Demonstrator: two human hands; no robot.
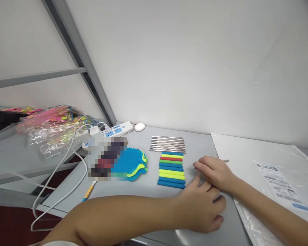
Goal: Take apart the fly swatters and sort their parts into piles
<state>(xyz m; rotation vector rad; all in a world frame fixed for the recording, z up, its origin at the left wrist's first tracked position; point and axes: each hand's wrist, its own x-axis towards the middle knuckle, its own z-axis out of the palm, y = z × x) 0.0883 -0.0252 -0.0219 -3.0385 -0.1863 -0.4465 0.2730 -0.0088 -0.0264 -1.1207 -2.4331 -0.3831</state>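
My right hand (217, 173) is closed on a thin metal rod (227, 160); one end of the rod shows behind the fingers, and the grip hides most of its length. Just in front of it, touching or nearly touching, is my left hand (202, 205), its fingers bent and spread apart with nothing visible in them. Left of both hands lies a column of coloured tubes (171, 173) in blue, yellow, red and green. Behind these tubes, several shiny metal rods (167, 144) are lined up side by side.
Blue and yellow mesh pieces (132, 162) lie further left, beside a blurred-out area. At the back left are a power strip (118, 130), a white rounded device (140, 127) and loose cables (78, 186). A white plastic mailer (242, 150) covers the right side. Plastic-wrapped colourful goods (59, 126) sit at far left.
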